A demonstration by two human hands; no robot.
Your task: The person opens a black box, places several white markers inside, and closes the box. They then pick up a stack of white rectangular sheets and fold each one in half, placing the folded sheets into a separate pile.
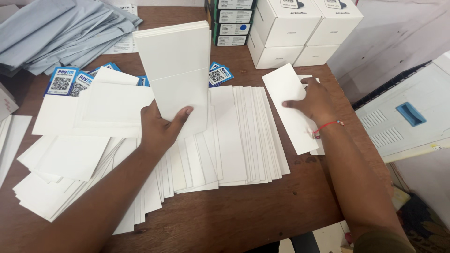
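My left hand (159, 129) holds a stack of blank white cards (176, 75) upright above the wooden table (243, 211). The stack is tall and plain, with a faint fold line across its middle, and its top edges fan slightly apart. My thumb lies across the front near the bottom edge and the other fingers are behind it, so the stack is pinched between them.

My right hand (311, 100) lies flat on a single white card (288, 105) at the right side of the table, fingers spread and pressing it down. A red thread bracelet (326, 125) circles that wrist.

Between my hands, a long row of overlapping white cards (243, 136) is spread across the table, and looser white sheets (70, 154) lie scattered to the left. Blue-and-white code stickers (63, 80) peek out behind them.

At the far edge stand closed white boxes (300, 28), stacked two high, next to a stack of dark, slim boxes (232, 23); what is in them I cannot tell. A heap of grey pouches (56, 33) lies at the far left corner.
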